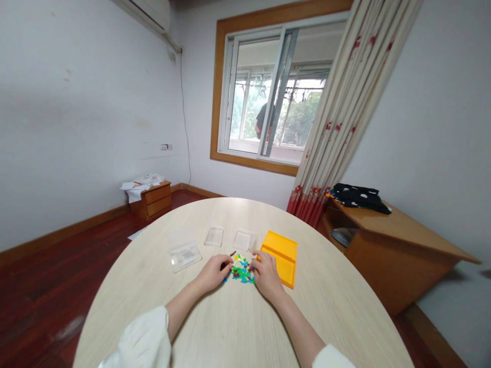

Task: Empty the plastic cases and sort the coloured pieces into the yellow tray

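Observation:
A small heap of tiny coloured pieces (241,270), green, blue, yellow and brown, lies on the round pale wooden table (238,327). My left hand (214,271) rests at the heap's left edge with its fingers curled onto the pieces. My right hand (265,274) sits at the heap's right edge, fingers bent down into it. What either hand pinches is too small to make out. An orange tray (283,255) lies just right of my right hand.
Three clear plastic boxes stand behind the heap: a larger one (185,256) at the left and two small ones (214,236) (243,239). A wooden desk (399,240) with dark cloth stands right, a low drawer unit (150,197) far left, a curtained window behind.

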